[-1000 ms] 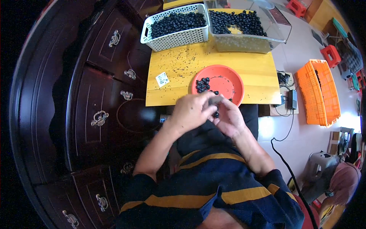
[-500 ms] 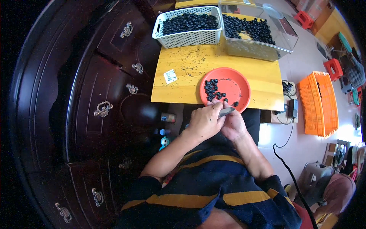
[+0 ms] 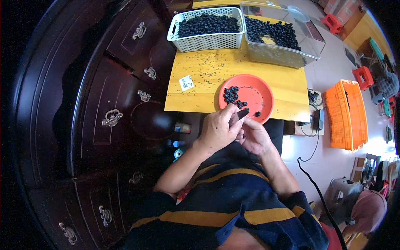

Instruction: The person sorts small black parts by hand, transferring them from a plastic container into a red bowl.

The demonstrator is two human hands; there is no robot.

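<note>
Over the near rim of a red round tray (image 3: 267, 109), my two hands are close together. My left hand (image 3: 217, 130) is closed on a small knife, whose short dark blade (image 3: 243, 113) sticks out past the fingers. My right hand (image 3: 257, 136) has its palm turned up and its fingers curled under the left; a small dark piece seems to be in them, mostly hidden. Several small black ring-shaped parts (image 3: 230, 95) lie in the left half of the tray. A single black part (image 3: 258, 113) rests near its right rim, among dark crumbs.
The tray stands at the front edge of a yellow table (image 3: 200, 93) strewn with black scraps. A white perforated basket (image 3: 208, 43) and a clear bin (image 3: 277, 56), both holding black parts, stand at its back. A printed white card (image 3: 186, 83) lies left. An orange crate (image 3: 343, 121) is on the right.
My left hand has shifted slightly left and up, away from the right. The knife blade has turned, from looking grey to dark. The right-hand fingers show more now.
</note>
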